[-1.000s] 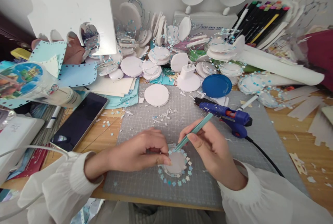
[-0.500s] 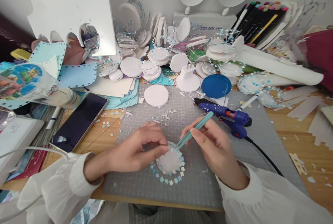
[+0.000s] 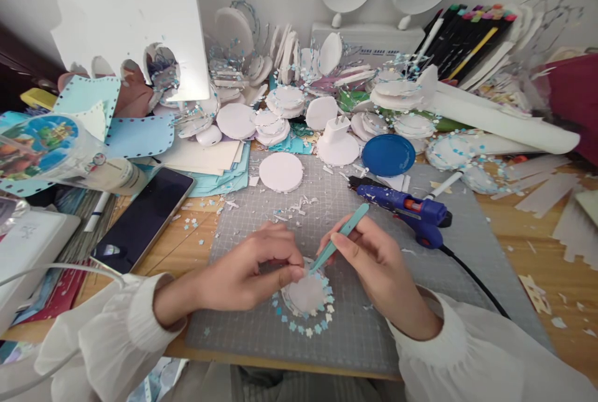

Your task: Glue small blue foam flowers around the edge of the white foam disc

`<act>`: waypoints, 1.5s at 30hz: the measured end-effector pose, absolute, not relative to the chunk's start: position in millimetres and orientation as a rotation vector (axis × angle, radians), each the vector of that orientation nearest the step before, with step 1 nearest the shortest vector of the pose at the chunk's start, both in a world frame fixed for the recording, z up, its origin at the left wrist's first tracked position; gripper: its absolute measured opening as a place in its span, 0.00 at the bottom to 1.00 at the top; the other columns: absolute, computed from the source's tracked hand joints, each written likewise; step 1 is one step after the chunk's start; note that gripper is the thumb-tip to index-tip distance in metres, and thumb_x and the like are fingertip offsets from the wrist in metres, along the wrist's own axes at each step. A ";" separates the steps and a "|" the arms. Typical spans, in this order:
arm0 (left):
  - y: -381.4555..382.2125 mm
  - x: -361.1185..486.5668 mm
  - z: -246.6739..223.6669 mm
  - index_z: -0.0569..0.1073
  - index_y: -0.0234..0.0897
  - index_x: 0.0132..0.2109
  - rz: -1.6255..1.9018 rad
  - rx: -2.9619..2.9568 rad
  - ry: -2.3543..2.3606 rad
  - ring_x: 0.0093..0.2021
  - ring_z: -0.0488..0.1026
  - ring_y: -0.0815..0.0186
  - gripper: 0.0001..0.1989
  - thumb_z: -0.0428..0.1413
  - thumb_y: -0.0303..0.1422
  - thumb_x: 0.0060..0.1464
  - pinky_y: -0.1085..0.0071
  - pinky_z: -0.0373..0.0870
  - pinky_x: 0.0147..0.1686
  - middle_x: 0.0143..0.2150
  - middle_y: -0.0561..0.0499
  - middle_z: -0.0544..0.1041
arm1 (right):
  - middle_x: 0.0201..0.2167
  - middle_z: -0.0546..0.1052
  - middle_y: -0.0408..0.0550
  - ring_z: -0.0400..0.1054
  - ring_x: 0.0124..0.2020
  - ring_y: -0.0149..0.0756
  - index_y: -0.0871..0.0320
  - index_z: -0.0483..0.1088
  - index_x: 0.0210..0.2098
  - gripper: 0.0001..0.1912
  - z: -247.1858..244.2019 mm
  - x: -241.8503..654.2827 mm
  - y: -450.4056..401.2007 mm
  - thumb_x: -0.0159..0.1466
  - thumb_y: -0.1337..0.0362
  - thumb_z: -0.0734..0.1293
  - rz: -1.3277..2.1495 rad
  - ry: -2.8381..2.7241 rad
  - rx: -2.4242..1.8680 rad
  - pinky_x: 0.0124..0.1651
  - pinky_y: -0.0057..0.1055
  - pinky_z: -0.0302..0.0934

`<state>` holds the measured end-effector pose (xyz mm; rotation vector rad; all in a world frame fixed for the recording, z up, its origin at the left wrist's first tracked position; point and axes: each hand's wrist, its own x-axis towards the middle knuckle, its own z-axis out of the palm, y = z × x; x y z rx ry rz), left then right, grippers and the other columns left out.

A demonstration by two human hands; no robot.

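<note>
Thumb and forefinger of my left hand (image 3: pixel 261 268) are pinched together at the upper left rim of a small white disc (image 3: pixel 304 295); what lies between them is too small to make out. My right hand (image 3: pixel 369 258) is closed around teal tweezers (image 3: pixel 341 237), held slanting, with their tips at the disc's upper rim close to my left fingertips. A garland of blue and white stars (image 3: pixel 293 326) curves around the disc's lower side. Part of the disc's upper rim is hidden by my fingers. Under it lies a grey cutting mat (image 3: pixel 355 333).
A blue glue gun (image 3: pixel 411 205) rests on the mat to the right, its cord running toward me. Another white disc (image 3: pixel 281 171) and a blue lid (image 3: pixel 389 154) lie farther back. A phone (image 3: pixel 142 218) is at left. Piled star-trimmed discs (image 3: pixel 284 100) line the wall.
My right hand and the tweezers have shifted a little to the left, bringing the tips nearer my left fingertips. My left hand stays pinched at almost the same place.
</note>
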<state>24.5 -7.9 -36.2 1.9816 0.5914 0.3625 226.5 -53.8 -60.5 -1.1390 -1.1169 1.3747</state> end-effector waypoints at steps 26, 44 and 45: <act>-15.4 25.5 -58.9 0.75 0.34 0.34 0.595 2.192 0.483 0.31 0.66 0.68 0.10 0.62 0.37 0.53 0.70 0.59 0.37 0.28 0.52 0.70 | 0.38 0.75 0.46 0.71 0.32 0.32 0.51 0.73 0.41 0.10 -31.2 237.8 -49.0 0.61 0.69 0.69 0.739 -1.114 -0.992 0.34 0.31 0.68; -10.1 21.9 -38.0 0.78 0.36 0.30 0.839 1.282 0.720 0.28 0.63 0.72 0.03 0.62 0.29 0.51 0.75 0.59 0.29 0.27 0.53 0.69 | 0.37 0.77 0.42 0.72 0.29 0.23 0.51 0.74 0.38 0.10 -35.2 221.4 -69.2 0.60 0.72 0.69 1.063 -1.280 -0.994 0.33 0.19 0.70; -10.0 21.0 -37.6 0.78 0.36 0.29 0.839 1.293 0.731 0.28 0.64 0.71 0.03 0.62 0.29 0.50 0.75 0.59 0.29 0.27 0.53 0.70 | 0.37 0.77 0.42 0.72 0.29 0.24 0.51 0.74 0.38 0.10 -34.8 222.0 -68.5 0.59 0.72 0.69 1.041 -1.291 -0.999 0.33 0.19 0.70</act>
